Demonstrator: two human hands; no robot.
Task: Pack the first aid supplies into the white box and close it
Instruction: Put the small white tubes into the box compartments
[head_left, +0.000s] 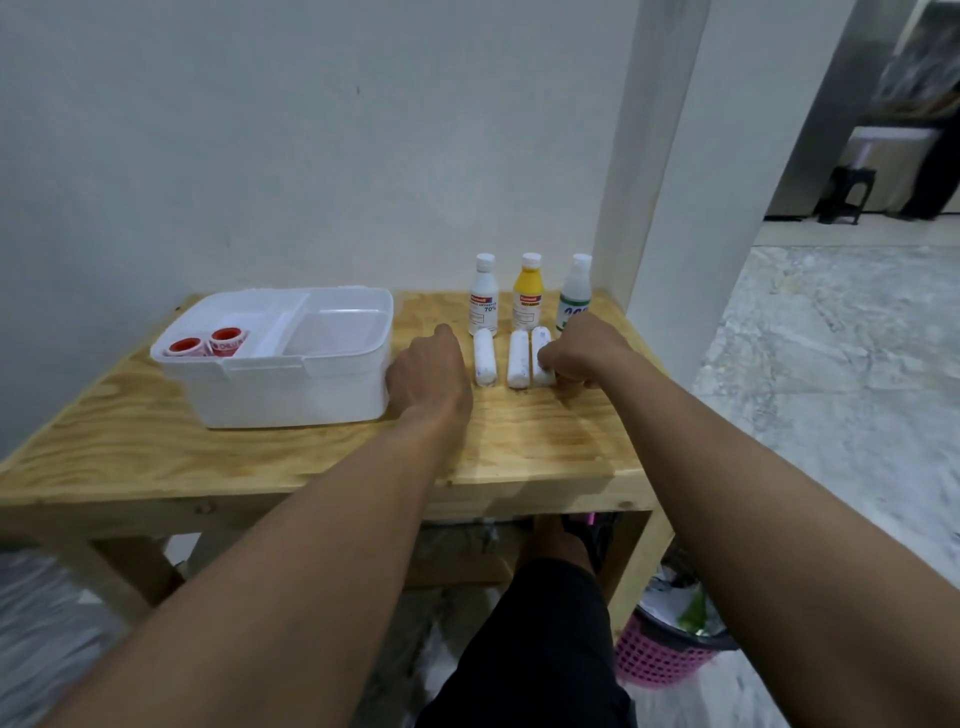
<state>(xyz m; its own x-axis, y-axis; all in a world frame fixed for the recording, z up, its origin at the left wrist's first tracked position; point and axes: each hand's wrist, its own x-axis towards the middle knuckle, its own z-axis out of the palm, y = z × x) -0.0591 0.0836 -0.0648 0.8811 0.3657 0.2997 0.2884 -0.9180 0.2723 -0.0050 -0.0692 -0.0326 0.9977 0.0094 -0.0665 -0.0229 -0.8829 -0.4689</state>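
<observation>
The open white box (291, 387) stands on the left of the wooden table (545, 441). Two red-and-white tape rolls (208, 343) lie in its left compartment. Three white gauze rolls lie side by side to its right: left roll (484, 358), middle roll (518, 359), right roll (540, 338). My right hand (584, 353) has its fingers closed around the right roll. My left hand (428, 371) rests knuckles up between the box and the left roll, fingers curled under; what lies beneath them is hidden. Behind the rolls stand a white bottle (483, 296), a yellow bottle (528, 293) and a clear green-labelled bottle (575, 291).
A white wall runs behind the table and a white pillar (649, 156) stands at its back right corner. A pink waste basket (660, 660) sits on the marble floor under the table's right side. My leg in black shorts is below the front edge.
</observation>
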